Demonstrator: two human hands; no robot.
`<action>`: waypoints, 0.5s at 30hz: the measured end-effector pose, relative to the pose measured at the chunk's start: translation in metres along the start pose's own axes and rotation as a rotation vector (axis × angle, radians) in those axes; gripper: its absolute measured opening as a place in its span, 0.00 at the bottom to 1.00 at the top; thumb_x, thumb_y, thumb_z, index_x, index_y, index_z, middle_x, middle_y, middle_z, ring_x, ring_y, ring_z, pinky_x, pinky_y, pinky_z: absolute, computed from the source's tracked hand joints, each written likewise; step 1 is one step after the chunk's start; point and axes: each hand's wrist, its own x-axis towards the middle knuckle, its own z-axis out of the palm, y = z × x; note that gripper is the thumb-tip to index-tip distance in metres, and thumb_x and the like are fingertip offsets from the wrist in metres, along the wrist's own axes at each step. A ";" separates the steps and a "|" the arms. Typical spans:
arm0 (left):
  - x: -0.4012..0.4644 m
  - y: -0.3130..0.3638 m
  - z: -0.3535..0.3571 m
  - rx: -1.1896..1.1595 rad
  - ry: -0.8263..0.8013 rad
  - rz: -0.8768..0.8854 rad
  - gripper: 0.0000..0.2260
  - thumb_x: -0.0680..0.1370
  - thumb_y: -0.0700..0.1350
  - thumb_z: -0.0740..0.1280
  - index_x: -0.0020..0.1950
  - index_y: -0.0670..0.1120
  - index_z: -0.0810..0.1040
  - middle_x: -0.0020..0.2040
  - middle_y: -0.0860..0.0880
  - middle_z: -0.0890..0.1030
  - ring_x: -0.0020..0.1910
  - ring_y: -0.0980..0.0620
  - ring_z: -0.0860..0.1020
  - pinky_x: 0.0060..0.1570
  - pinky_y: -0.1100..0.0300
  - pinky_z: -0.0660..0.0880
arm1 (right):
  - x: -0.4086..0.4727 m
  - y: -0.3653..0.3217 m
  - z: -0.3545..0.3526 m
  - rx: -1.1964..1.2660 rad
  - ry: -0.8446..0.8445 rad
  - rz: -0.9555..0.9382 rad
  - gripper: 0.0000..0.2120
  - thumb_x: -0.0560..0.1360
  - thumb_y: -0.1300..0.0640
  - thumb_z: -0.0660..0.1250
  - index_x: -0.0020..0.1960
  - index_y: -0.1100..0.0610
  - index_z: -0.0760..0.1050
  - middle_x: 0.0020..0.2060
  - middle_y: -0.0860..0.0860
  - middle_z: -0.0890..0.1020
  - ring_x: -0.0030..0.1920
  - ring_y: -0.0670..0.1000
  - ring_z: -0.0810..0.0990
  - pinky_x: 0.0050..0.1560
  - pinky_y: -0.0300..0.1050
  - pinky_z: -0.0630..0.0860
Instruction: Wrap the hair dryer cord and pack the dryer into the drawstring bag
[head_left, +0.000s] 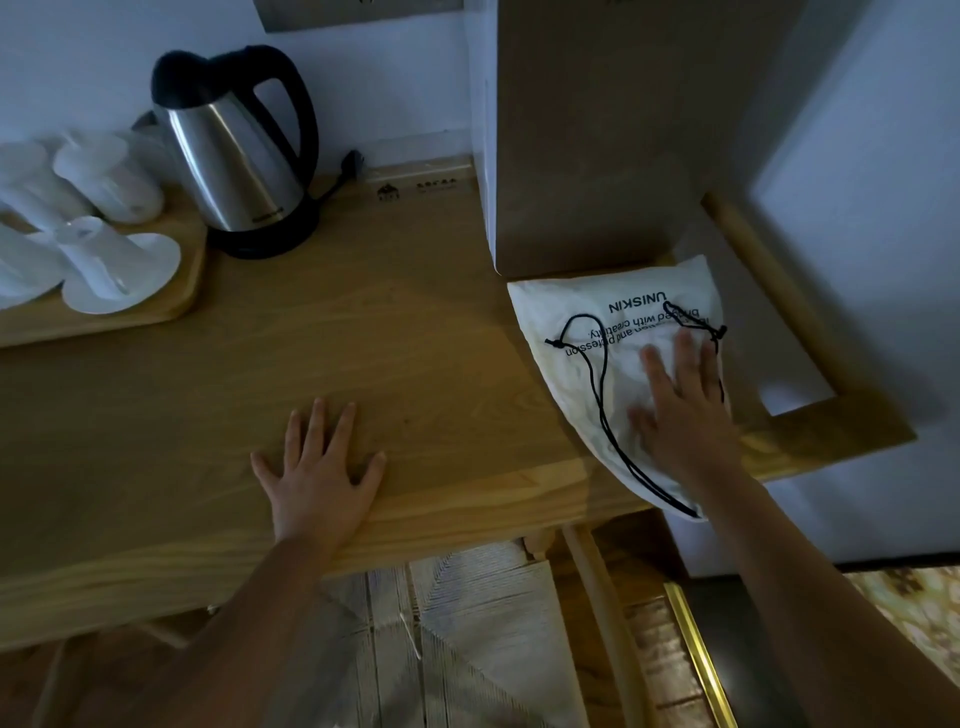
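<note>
Fingers of the right hand (680, 410) lie straight and spread, flat on the white bag (587, 364), pressing it to the counter (363, 338). The bag sits at the counter's right end, just in front of a tall brown panel (597, 130), with its near corner hanging over the front edge. Upside-down dark print runs across its far half. Its black cord (602, 395) lies in loops on top of the cloth, one long loop trailing toward the overhanging corner and a shorter one showing beyond the fingertips. The bag looks flat, though motion blur around the hand makes its shape hard to judge.

The left hand (319, 473) rests palm-down on bare wood near the front edge, fingers open and splayed, holding nothing, well apart from the bag.

At the back left stands a steel kettle (234, 166) with a black handle, on its black base. Beside it, a wooden tray (176, 296) carries white cups (109, 176) turned over on saucers; they are blurred. A row of sockets (415, 187) runs along the back edge by the wall. Below the counter, a woven seat (467, 623) shows between the forearms.
</note>
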 end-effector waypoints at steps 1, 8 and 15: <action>0.000 0.000 0.000 0.000 -0.002 0.000 0.31 0.75 0.67 0.48 0.76 0.59 0.49 0.79 0.52 0.47 0.77 0.50 0.44 0.70 0.34 0.44 | 0.003 0.001 0.001 -0.008 0.009 0.004 0.31 0.72 0.49 0.60 0.71 0.62 0.62 0.72 0.69 0.57 0.71 0.72 0.51 0.69 0.64 0.53; -0.001 0.000 0.000 0.008 0.008 0.006 0.31 0.75 0.67 0.50 0.76 0.59 0.49 0.79 0.52 0.47 0.77 0.49 0.43 0.69 0.34 0.44 | 0.020 0.008 -0.002 -0.012 -0.060 0.002 0.32 0.74 0.45 0.61 0.72 0.60 0.60 0.73 0.67 0.54 0.72 0.71 0.48 0.70 0.63 0.50; 0.000 0.000 -0.003 0.007 -0.010 0.012 0.31 0.75 0.66 0.49 0.76 0.59 0.47 0.79 0.52 0.46 0.77 0.49 0.43 0.69 0.33 0.44 | 0.024 0.002 -0.018 0.018 -0.165 0.090 0.32 0.74 0.40 0.54 0.74 0.52 0.54 0.76 0.59 0.48 0.74 0.63 0.44 0.69 0.69 0.54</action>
